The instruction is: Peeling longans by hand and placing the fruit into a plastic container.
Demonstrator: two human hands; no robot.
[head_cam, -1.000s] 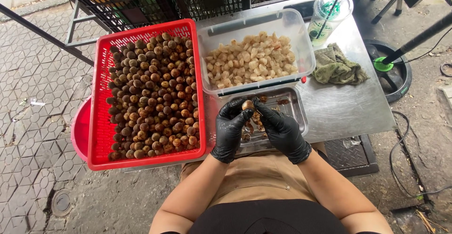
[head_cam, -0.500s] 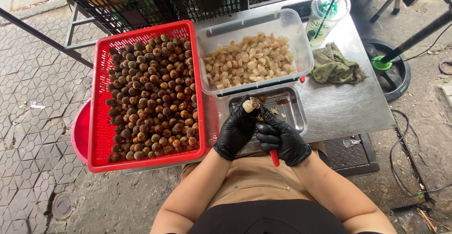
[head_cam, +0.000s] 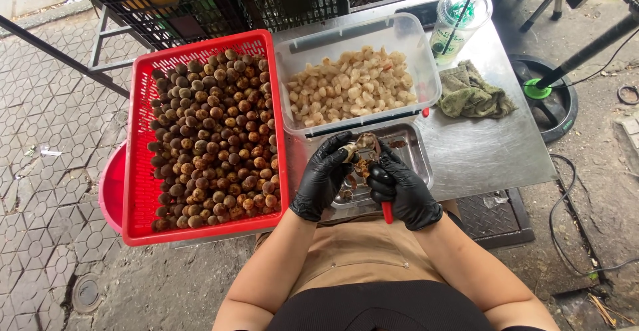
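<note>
1. Workpiece: a small round brown nut (head_cam: 363,150), part-shelled, with pale flesh showing at the top. It is held in the air above the steel tray (head_cam: 414,146), just in front of the clear tub (head_cam: 418,51) of peeled pale kernels.
2. Handling, as judged: light and small. The shell looks hard and stiff, and the flesh inside looks softer and liable to bruise or tear. The surface is probably damp and may slip against a glove.
3. Where to hold: across the widest part of the shell, between thumb and fingertips, leaving the opened end exposed to the tool.
4. Left hand (head_cam: 324,178) (black glove): the fingers are curled closed round the nut from its left side. The wrist is bent inward and the forearm comes up from the body.
5. Right hand (head_cam: 403,191) (black glove): the fist is closed on a red-handled tool (head_cam: 387,211), of which only the handle end shows below the palm. The working end is hidden behind the fingers, right against the nut.
6. Both hands meet at the body's midline, and the elbows are tucked close.
7. Surroundings: a red basket (head_cam: 136,145) of unshelled nuts lies to the left; a green rag (head_cam: 472,91) and a plastic cup (head_cam: 459,18) lie at the far right.
</note>
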